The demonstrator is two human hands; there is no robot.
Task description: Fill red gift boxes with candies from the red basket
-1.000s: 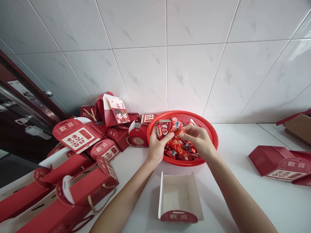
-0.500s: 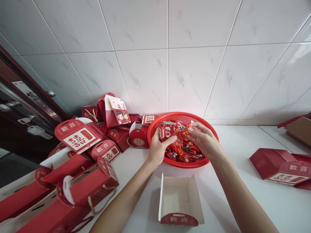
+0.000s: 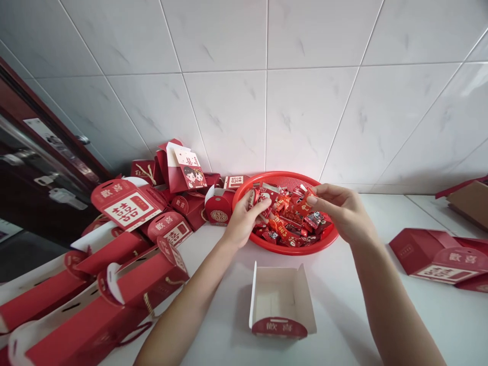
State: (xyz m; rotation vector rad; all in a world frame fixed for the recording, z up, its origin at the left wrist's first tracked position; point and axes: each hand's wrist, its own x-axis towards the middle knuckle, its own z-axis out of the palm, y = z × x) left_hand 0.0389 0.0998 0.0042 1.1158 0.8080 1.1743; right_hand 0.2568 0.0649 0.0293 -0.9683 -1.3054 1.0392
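"Keys (image 3: pixel 63 198) in the door at the far left, then red boxes (image 3: pixel 125 209) piled along the table (image 3: pixel 229 325). What has the left hand (image 3: pixel 242 216) got?"

"It's reaching over the near-left side of the red basket (image 3: pixel 292 250), thumb and fingers closed around a small red packet (image 3: pixel 252 199), as far as I can make out."

"And the other sweets (image 3: pixel 287 231)?"

"Heaped inside the basket, near the tiled wall. They look light, and those glossy wrappers are probably slippery. Whether the middles are hard or soft, I can't tell from here."

"Where would you take hold?"

"Across the middle for a sure grip, or by a crimped end. I'd go gently, in case something brittle is inside."

"The open box (image 3: pixel 272 300) just in front of the basket seems flimsy too."

"Thin card, I'd say: light, quick to skid. Better steadied low on its walls than by the flap."

"And the right hand (image 3: pixel 345 208)?"

"At the basket's right side, thumb and fingers pinching an orange-red wrapper (image 3: pixel 304 206). Farther right there's a folded red box (image 3: pixel 427 254), well apart from everything else."
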